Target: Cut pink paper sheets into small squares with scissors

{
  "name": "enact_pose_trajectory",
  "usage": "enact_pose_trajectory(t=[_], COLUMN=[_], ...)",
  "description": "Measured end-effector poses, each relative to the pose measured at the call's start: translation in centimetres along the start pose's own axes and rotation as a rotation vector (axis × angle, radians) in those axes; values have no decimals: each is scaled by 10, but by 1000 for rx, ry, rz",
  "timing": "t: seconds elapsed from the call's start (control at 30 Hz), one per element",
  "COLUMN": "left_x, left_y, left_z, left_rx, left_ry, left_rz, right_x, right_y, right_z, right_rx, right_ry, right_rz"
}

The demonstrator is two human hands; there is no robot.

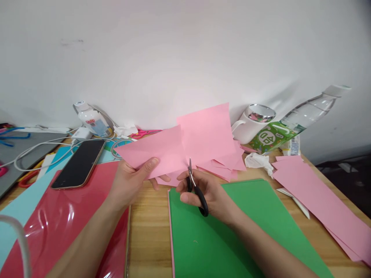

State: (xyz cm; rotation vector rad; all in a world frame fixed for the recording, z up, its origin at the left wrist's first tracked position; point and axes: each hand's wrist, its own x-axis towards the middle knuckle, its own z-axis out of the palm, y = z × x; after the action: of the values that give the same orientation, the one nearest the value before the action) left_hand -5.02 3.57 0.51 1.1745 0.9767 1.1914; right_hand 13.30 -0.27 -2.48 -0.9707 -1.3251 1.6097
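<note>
Beyond and left of the green paper [216, 243], the left hand [131, 179] pinches the pink sheet [204, 137] by its near left part, thumb on top; most of the sheet stretches past that grip, beyond the green paper's far edge. Over the green paper's far left corner, the right hand [209, 193] grasps black-handled scissors [203, 202], blades against the sheet
</note>
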Motion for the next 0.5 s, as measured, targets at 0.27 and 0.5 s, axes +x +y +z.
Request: enact_pose_trajectory(t=[0.27,0.5], left_x=[0,0], left_y=[0,0], left_z=[0,0], left_rx=[35,1], left_ry=[-1,7], left_rz=[14,-5], right_x=[-1,0], right_y=[0,-2], right_z=[1,1], right_rx=[42,61], right_ry=[-18,-5], right_rz=[0,29])
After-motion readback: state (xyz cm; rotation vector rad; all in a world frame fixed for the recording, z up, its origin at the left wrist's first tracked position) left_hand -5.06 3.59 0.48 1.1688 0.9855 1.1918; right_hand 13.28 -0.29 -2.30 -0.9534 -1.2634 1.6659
